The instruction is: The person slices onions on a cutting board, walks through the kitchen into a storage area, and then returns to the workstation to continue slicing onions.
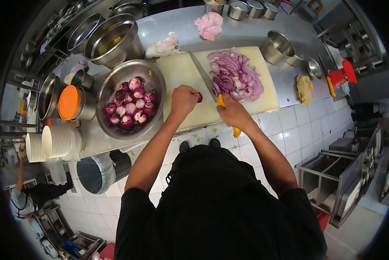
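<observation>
My right hand (235,113) is closed around the orange handle of a knife (202,73), whose long blade points away from me over the board. Against the blade's right side lies a big pile of sliced red onion (235,73). On the left part of the white cutting board (170,71), my left hand (185,100) has its fingers curled on a dark red onion piece (199,97); most of it is hidden. A metal colander (155,93) left of the board holds several peeled red onions (131,102).
Large metal pots (129,32) stand at the back left. An orange lid (68,103) and stacked paper bowls (58,141) sit at the left edge. Right of the board are a metal pot (277,47) and a yellow cloth (304,89). Another person (23,201) stands far left.
</observation>
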`<state>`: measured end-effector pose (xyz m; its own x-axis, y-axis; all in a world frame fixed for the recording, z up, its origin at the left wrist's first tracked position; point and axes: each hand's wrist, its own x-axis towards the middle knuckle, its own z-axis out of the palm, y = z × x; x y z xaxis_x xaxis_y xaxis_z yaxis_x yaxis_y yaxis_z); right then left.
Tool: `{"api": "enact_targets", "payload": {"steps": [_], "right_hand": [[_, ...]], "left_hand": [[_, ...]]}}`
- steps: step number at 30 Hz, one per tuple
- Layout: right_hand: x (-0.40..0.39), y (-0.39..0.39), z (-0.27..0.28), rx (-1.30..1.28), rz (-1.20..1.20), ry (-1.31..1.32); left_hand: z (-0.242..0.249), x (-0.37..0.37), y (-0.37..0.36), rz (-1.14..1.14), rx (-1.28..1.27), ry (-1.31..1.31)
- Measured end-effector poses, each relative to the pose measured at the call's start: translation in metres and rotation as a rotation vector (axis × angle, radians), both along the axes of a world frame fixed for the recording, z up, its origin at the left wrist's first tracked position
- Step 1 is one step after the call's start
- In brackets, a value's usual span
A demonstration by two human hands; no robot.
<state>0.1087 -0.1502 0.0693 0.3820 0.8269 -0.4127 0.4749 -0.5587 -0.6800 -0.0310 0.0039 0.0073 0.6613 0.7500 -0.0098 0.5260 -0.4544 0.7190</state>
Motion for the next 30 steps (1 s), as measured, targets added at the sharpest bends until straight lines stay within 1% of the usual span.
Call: {"api": "enact_targets", "payload": {"steps": [1, 4, 7, 10, 11, 12, 14, 17, 20, 23, 24, 25, 26, 28, 30], "right_hand": [[-0.003, 0.000, 0.012, -0.040, -0.008, 0.052], [-0.008, -0.005, 0.024, -0.091, 0.015, 0.049], [-0.014, -0.006, 0.048, -0.149, 0.024, 0.068], [-0.015, -0.005, 0.046, -0.182, 0.004, 0.076], [-0.016, -0.005, 0.029, -0.140, 0.018, 0.020], [-0.016, -0.006, -0.001, -0.098, 0.031, -0.037], [-0.016, -0.002, -0.021, -0.044, 0.028, -0.063], [-0.007, 0.016, -0.017, -0.039, 0.014, 0.028], [-0.002, 0.015, 0.023, -0.097, 0.009, 0.098], [-0.018, 0.008, 0.002, -0.118, -0.012, 0.046], [-0.018, 0.008, -0.020, -0.054, 0.007, -0.019], [-0.021, 0.012, -0.030, 0.009, 0.024, -0.088], [-0.014, 0.014, -0.034, 0.003, 0.010, -0.041], [-0.006, 0.023, -0.014, -0.056, 0.008, 0.042], [-0.002, 0.023, 0.023, -0.118, 0.032, 0.043]], "left_hand": [[-0.002, 0.000, -0.002, 0.089, -0.127, -0.047], [-0.005, 0.008, -0.024, 0.329, -0.449, -0.315], [-0.006, 0.016, -0.033, 0.371, -0.483, -0.359], [-0.015, 0.018, -0.037, 0.383, -0.419, -0.380], [-0.018, 0.017, -0.037, 0.383, -0.403, -0.389], [-0.020, 0.016, -0.038, 0.381, -0.388, -0.398], [-0.025, 0.018, -0.039, 0.369, -0.377, -0.417], [-0.030, 0.016, -0.037, 0.358, -0.358, -0.440], [-0.030, 0.018, -0.035, 0.352, -0.326, -0.449], [-0.030, 0.016, -0.038, 0.367, -0.360, -0.459], [-0.032, 0.016, -0.038, 0.366, -0.372, -0.466], [-0.032, 0.017, -0.038, 0.365, -0.383, -0.473], [-0.032, 0.018, -0.036, 0.361, -0.352, -0.472], [-0.030, 0.016, -0.038, 0.348, -0.302, -0.450], [-0.025, 0.018, -0.034, 0.339, -0.288, -0.453]]}}
